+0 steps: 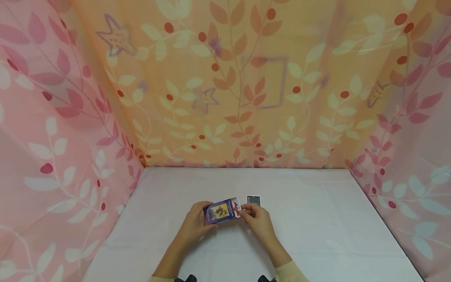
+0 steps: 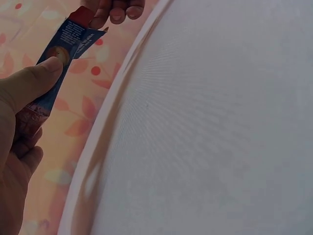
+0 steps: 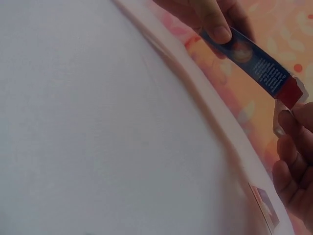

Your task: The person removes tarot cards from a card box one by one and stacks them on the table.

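Observation:
A blue card box, printed with a yellow picture and the words "Universal Waite Tarot Deck", is held above the white table. My left hand grips its left end, the thumb lying along the narrow side in the left wrist view. At the box's right end a red side flap stands out, next to a whitish part with a red pattern. There my right hand pinches the end of the box between thumb and fingertips. Just beyond the right hand lies a dark-striped card, partly covered by it.
The white-covered table runs back to an orange leaf-print cloth. Pink leaf-print cloths stand along the left and right sides. Two dark objects poke in at the bottom edge near my sleeves.

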Demonstrator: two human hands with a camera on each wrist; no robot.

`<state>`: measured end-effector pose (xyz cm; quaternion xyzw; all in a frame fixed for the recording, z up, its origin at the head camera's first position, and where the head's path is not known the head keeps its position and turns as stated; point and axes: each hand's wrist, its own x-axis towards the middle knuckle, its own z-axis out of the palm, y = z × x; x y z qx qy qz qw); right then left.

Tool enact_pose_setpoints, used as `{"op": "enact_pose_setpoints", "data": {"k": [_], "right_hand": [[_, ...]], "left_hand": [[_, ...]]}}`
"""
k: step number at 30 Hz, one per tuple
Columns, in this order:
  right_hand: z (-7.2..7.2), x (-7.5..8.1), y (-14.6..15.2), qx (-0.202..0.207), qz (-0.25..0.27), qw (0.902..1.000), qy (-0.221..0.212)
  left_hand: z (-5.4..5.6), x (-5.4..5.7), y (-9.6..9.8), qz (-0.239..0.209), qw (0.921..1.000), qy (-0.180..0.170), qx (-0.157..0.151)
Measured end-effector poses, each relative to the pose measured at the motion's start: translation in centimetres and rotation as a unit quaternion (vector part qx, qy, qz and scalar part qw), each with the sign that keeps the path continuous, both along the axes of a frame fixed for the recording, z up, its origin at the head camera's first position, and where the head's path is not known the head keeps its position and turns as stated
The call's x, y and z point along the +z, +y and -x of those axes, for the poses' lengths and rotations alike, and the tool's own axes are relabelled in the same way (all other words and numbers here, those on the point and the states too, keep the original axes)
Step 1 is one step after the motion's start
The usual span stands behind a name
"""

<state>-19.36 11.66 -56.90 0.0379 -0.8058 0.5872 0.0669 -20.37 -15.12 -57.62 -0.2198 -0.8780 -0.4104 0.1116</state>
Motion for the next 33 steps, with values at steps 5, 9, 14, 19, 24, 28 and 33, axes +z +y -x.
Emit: {"op": "enact_pose_setpoints", "data": {"k": [5,9,14,19,24,28,33], "right_hand": [[0.2,0.0,0.3,-0.023,0.010,0.9997,0.004],[0.2,0.1,0.5,-0.029,0.013,0.9994,0.012],[0.2,0.4,0.9,-0.032,0.008,0.9993,0.017],[0.3,0.5,1.3,-0.015,0.012,0.9996,0.021],[0.3,0.5,1.5,-0.007,0.032,0.9992,0.020],[0.4,0.4,1.8,-0.007,0.060,0.9981,0.008],[0.5,0.5,1.9,-0.002,0.079,0.9969,0.002]], "left_hand": [[0.4,0.0,0.5,-0.003,1.0000,-0.004,-0.002],[0.7,0.0,0.7,-0.014,0.9999,-0.008,0.001],[0.6,-0.2,0.9,-0.022,0.9997,-0.009,0.004],[0.0,-0.4,0.8,-0.024,0.9995,-0.007,0.017],[-0.5,-0.5,0.4,-0.027,0.9991,-0.010,0.031],[-0.6,-0.5,0.3,-0.026,0.9990,-0.019,0.032],[-0.7,-0.4,0.3,-0.029,0.9987,-0.023,0.036]]}}
